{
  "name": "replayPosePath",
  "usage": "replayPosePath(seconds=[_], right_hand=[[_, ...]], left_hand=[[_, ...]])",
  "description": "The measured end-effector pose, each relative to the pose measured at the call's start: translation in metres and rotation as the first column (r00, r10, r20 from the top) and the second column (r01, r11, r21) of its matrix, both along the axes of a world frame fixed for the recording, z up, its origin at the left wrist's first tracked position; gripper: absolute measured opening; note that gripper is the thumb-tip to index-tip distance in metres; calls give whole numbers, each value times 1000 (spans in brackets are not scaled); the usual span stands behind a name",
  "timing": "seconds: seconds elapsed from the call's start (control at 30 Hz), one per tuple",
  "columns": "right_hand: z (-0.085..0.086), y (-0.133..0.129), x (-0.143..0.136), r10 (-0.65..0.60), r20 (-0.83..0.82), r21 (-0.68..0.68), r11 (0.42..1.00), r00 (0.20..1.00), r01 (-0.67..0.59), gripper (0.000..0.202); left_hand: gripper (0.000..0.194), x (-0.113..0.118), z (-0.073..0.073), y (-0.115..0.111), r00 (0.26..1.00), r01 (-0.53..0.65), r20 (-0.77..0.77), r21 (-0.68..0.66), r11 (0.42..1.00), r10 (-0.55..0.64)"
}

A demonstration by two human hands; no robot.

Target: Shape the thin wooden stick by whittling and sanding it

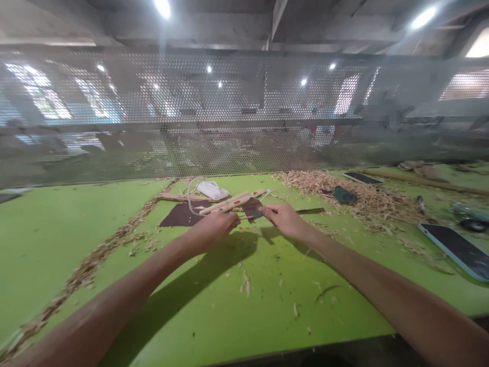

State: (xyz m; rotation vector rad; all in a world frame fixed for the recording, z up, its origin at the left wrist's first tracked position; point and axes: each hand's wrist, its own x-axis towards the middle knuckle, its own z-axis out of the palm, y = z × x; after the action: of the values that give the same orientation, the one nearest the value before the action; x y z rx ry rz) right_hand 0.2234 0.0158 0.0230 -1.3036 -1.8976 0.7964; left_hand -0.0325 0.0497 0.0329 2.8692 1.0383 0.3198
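Observation:
My left hand [216, 229] is closed on a thin wooden stick [245, 218], whose tip points to the right. My right hand [284, 219] pinches a small dark brown piece of sandpaper [251, 208] at the stick's far end; whether the paper wraps the stick or only touches it, I cannot tell. Just beyond both hands lie pale wooden strips [229, 204] with red marks. A larger dark brown sheet [182, 214], which looks like sandpaper, rests flat behind my left hand. A dark slim tool [311, 210] lies to the right of my right hand.
Wood shavings [367, 201] pile up at the back right, with a dark green scrap [344, 194] on them. A white power strip [212, 190] with a cord stands behind the strips. One phone [458, 250] lies at right. A perforated metal screen [229, 122] borders the green table [229, 306].

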Motion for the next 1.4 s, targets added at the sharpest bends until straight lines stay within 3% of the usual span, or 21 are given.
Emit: replayPosePath(seconds=[0.2,0.57,0.73,1.0,1.17,1.4], right_hand=[[-3,-2,0,48,-174,-185,979,984,-80,48],[1,-5,0,82,-161,-176,978,984,-110,25],[3,-3,1,85,-118,-158,982,989,-104,32],[14,-8,-3,40,-40,-8,999,998,-41,51],[11,-7,-5,-15,-77,-103,995,997,7,55],[5,-4,-3,45,-234,-241,965,971,-103,43]], left_hand=[[30,1,-1,3,999,-20,-34,-7,1000,20],[28,-1,-4,6,1000,-1,4,-21,1000,1],[30,3,1,0,998,-61,-3,-56,997,61],[30,7,-1,-8,992,-51,105,-134,990,66],[32,8,6,-14,995,-97,24,-90,991,100],[31,7,3,-10,991,-116,-63,-22,993,114]])
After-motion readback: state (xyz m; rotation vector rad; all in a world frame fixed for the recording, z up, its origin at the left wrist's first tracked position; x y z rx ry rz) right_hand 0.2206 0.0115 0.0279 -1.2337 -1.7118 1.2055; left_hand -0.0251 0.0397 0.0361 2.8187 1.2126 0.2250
